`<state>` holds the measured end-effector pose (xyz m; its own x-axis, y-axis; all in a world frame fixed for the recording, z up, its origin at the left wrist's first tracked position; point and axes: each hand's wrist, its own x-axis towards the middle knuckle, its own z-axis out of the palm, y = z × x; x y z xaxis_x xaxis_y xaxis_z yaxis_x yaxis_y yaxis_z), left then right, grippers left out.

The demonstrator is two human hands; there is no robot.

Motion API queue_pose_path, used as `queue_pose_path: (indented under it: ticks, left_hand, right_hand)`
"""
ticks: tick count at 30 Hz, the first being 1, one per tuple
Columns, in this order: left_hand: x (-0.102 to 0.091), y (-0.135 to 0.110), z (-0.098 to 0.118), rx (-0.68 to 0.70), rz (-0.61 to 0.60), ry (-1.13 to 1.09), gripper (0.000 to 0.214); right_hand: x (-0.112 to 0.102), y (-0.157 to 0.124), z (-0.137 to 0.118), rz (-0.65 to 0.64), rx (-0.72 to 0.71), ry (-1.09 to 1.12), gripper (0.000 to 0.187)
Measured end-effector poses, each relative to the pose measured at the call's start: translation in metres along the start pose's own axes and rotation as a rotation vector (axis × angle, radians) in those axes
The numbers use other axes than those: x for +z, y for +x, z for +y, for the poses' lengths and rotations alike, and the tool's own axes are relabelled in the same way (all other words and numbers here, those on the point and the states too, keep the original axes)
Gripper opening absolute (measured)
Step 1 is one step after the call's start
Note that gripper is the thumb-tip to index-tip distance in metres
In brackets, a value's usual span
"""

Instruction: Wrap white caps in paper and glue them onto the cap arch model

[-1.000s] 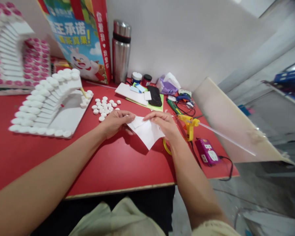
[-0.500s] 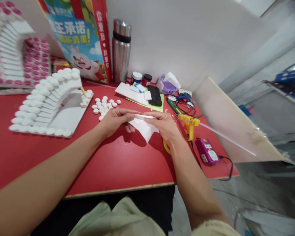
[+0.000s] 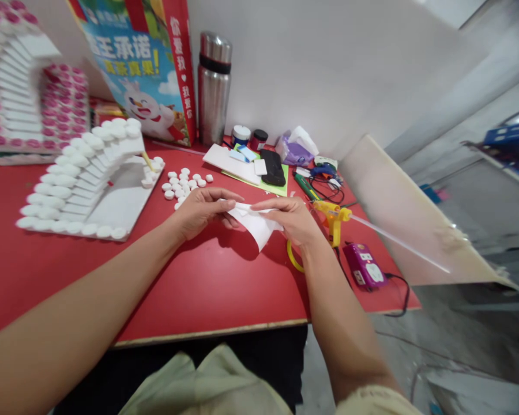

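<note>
A white sheet of paper [image 3: 256,226] hangs between my two hands above the red table, its lower corner pointing down towards me. My left hand [image 3: 202,212] pinches the paper's left end between thumb and fingers. At the other end, my right hand [image 3: 294,218] is closed on the paper's upper right edge. The paper's top edge looks folded or creased. Just beyond my left hand lie several small white rounded pieces [image 3: 182,183]. Partly behind my right wrist is a yellow ring [image 3: 293,257].
At left stands a white stair-like model [image 3: 125,199] edged with white rounds, with a pink-and-white one [image 3: 22,86] behind. A steel flask [image 3: 215,86] and printed bag [image 3: 142,69] stand at the back. On the right are a yellow glue gun [image 3: 334,216] and purple power adapter [image 3: 365,266].
My right hand's fingers have shifted slightly right along the paper, widening the gap between my hands. More of the paper's top now shows. The surrounding objects have not moved.
</note>
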<state>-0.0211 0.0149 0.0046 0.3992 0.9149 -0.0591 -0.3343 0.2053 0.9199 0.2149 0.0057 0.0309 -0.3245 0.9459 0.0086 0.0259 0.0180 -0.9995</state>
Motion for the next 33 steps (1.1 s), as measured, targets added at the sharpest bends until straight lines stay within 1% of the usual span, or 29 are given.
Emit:
queue_pose_path:
  ticks: [2,3,4,6,8,9,10,11,14,15,17,19,21,23,26,28,30,33]
  left_hand:
    - [-0.002,0.001,0.001,-0.001,0.000,0.076,0.043]
    - [-0.003,0.001,0.002,-0.002,0.003,0.126,0.045]
    - [-0.003,0.001,0.004,-0.004,0.008,0.178,0.046]
    - [-0.003,0.000,0.008,-0.009,0.020,0.258,0.046]
    - [-0.002,-0.001,0.010,0.004,0.020,0.275,0.042]
    - [-0.002,-0.002,0.011,0.013,0.008,0.264,0.039]
    - [-0.001,-0.003,0.011,0.020,-0.010,0.249,0.037]
    - [0.000,-0.003,0.011,0.025,-0.029,0.234,0.036]
    - [0.001,-0.004,0.007,0.010,-0.075,0.226,0.035]
    - [0.001,-0.004,0.006,0.002,-0.081,0.235,0.035]
    - [0.000,-0.003,0.004,-0.009,-0.078,0.257,0.036]
    - [-0.001,-0.001,0.002,-0.017,-0.062,0.276,0.036]
    - [-0.002,0.000,0.001,-0.032,-0.056,0.283,0.038]
    - [-0.002,0.001,-0.001,-0.038,-0.052,0.257,0.038]
    - [-0.002,0.001,-0.002,0.000,-0.005,0.140,0.035]
    - [-0.002,0.000,-0.002,-0.001,0.018,0.047,0.035]
    - [-0.002,0.001,-0.002,-0.039,0.017,-0.024,0.036]
    - [-0.004,0.001,-0.002,-0.071,0.021,-0.053,0.031]
  right_hand:
    - [-0.005,-0.002,-0.003,0.003,-0.011,-0.060,0.017]
    - [-0.009,-0.003,-0.004,0.024,-0.016,-0.092,0.016]
    - [-0.013,-0.004,-0.006,0.064,-0.020,-0.119,0.015]
    - [-0.021,-0.006,-0.010,0.187,-0.030,-0.131,0.014]
    - [-0.025,-0.006,-0.014,0.295,-0.039,-0.081,0.014]
    - [-0.025,-0.005,-0.015,0.322,-0.039,-0.044,0.015]
    - [-0.024,-0.005,-0.016,0.320,-0.029,-0.009,0.019]
    - [-0.021,-0.004,-0.016,0.292,-0.007,0.014,0.026]
    - [-0.008,-0.002,-0.013,0.133,0.103,-0.011,0.046]
    - [-0.003,-0.002,-0.011,0.074,0.143,-0.040,0.048]
    - [0.003,-0.002,-0.006,-0.025,0.200,-0.099,0.046]
    - [0.005,-0.002,-0.002,-0.068,0.219,-0.139,0.040]
    - [0.004,-0.002,0.000,-0.041,0.199,-0.162,0.036]
    - [0.002,-0.001,0.001,0.021,0.156,-0.161,0.035]
    - [-0.001,-0.001,0.001,0.069,0.080,-0.146,0.036]
    - [-0.001,-0.001,0.000,0.065,0.033,-0.155,0.034]
    - [0.000,0.000,0.000,0.048,0.004,-0.169,0.031]
    - [0.002,-0.001,-0.001,0.025,-0.021,-0.199,0.027]
